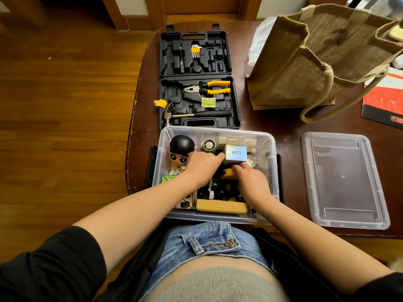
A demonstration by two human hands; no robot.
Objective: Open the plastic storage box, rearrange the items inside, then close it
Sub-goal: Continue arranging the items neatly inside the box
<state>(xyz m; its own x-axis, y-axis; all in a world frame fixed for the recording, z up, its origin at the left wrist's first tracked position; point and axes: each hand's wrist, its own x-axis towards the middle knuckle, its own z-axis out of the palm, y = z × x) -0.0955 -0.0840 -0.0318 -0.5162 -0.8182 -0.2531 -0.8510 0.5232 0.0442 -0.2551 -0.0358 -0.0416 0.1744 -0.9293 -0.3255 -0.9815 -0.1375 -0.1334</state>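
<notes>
1. Looking down from the head view, the plastic storage box [214,136] sat open at the table's near edge, its lid [343,179] lying apart to the right.
2. Both hands were inside: the left hand [201,165] and right hand [253,182] together gripped a small silver box [236,154] among the items.
3. Rearranging seemed underway; closing remained.

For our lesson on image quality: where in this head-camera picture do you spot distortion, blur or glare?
Head view: wide-angle bending curves the table edge and floorboards; the jute bag smears at the upper right corner; soft glare whitens the far wall of the clear storage box; both hands and the silver box look sharp.
</notes>
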